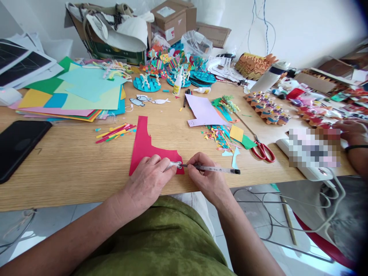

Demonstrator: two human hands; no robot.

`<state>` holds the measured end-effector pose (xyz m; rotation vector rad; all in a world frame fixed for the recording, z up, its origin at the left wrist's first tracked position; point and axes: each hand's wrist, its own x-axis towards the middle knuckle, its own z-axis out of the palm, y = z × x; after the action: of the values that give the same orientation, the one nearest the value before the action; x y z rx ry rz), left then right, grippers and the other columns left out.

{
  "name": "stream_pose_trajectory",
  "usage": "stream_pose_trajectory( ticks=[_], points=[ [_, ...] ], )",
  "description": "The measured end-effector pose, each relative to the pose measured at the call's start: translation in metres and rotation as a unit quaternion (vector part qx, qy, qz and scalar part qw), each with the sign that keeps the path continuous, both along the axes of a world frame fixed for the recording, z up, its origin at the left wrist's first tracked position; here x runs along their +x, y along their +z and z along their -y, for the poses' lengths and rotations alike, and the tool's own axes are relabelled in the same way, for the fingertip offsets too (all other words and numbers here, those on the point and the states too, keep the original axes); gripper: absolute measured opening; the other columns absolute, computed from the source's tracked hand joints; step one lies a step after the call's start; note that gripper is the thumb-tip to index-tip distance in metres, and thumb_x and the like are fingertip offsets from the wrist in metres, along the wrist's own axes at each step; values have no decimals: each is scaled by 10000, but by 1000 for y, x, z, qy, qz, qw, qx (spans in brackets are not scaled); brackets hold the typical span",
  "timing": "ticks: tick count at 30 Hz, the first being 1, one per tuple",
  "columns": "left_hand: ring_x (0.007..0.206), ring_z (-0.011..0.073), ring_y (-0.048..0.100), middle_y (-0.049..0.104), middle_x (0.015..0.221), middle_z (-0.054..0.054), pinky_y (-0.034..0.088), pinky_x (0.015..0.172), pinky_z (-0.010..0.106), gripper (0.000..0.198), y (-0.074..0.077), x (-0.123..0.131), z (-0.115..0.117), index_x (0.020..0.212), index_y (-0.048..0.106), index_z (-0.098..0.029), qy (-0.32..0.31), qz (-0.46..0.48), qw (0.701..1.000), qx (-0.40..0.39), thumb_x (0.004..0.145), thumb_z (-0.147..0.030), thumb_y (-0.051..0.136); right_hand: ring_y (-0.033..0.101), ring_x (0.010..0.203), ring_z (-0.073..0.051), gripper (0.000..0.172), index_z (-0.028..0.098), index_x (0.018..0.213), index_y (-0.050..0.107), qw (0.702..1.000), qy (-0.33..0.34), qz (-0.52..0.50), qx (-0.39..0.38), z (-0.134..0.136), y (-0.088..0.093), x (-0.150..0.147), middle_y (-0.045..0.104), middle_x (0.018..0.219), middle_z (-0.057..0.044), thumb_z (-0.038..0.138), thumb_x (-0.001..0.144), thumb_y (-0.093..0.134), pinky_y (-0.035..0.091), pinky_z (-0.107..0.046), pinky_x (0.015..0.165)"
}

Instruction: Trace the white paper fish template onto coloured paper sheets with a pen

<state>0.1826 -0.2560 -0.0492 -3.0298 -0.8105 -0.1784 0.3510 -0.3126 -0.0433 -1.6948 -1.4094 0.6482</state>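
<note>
A red sheet of paper with cut-out edges lies near the table's front edge. My left hand presses down on it and on a small white fish cutout, its fingers together and partly covering the cutout. From the right, my right hand grips a clear pen with a black end. The pen's tip touches the tail end of the cutout, over the red paper. More fish cutouts lie farther back, and a lilac sheet is beyond my right hand.
Coloured paper is stacked at the left behind a black phone. Red scissors, paper scraps and a white power strip lie rightward. Another person's hand is at far right. Glue bottles stand behind.
</note>
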Motion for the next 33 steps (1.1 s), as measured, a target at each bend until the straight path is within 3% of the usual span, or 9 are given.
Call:
stream_pose_trajectory(
  ticks=[8,16,33],
  points=[
    [859,200,425,517,936,24,377,715,343,280,1,0,0,1173,489,-246,4,2,1000,-15,907,-228,404,388,494,-96,67,189,660,490,998,-9,-57,-13,1,4,6,445,525,50,200,727,492,288,-216,459],
    [858,198,437,534,954,32,392,721,343,295,-2,0,-2,1193,471,-233,2,19,1000,-13,907,-211,401,387,508,-91,66,183,669,498,999,18,-41,-6,4,3,4,457,549,49,168,731,485,288,-207,465],
    [848,205,436,543,914,33,400,735,353,232,-2,0,-3,1032,542,-194,11,33,999,-36,888,-123,375,399,495,-85,83,179,679,515,998,55,33,-3,4,3,0,462,536,55,150,747,478,303,-208,487]
  ],
)
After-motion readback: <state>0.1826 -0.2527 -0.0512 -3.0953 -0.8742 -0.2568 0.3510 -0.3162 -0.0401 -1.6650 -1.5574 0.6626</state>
